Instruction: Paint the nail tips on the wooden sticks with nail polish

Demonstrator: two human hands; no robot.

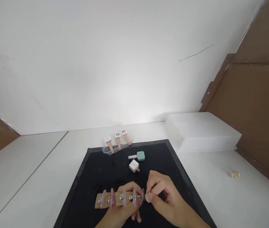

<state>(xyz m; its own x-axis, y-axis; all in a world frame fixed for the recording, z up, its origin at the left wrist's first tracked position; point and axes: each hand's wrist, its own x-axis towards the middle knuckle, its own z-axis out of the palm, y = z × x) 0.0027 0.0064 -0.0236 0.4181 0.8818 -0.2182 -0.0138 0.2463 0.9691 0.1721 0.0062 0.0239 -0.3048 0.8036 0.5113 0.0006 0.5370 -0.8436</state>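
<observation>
My left hand [125,209] is closed around a light wooden strip [117,199] held across the mat. Several long pinkish false nails [112,198] stand along the strip on small silver round holders [121,197]. At the strip's right end is another translucent false nail [143,195], beside my left fingers. My right hand [164,198] is closed in a pinch just right of that nail, its fingertips very near it. What those fingertips hold, if anything, is too small to make out. Beyond the hands lie a white square bottle [134,165] and a mint-green bottle with a pale stem [140,155].
A black mat [96,169] lies on the white table [41,171]. At its back edge, a clear tray [108,152] holds several white-and-peach bottles [117,136]. A translucent white box [203,131] stands back right, with small beige rings [233,174] nearer. Brown cardboard [258,110] borders the right.
</observation>
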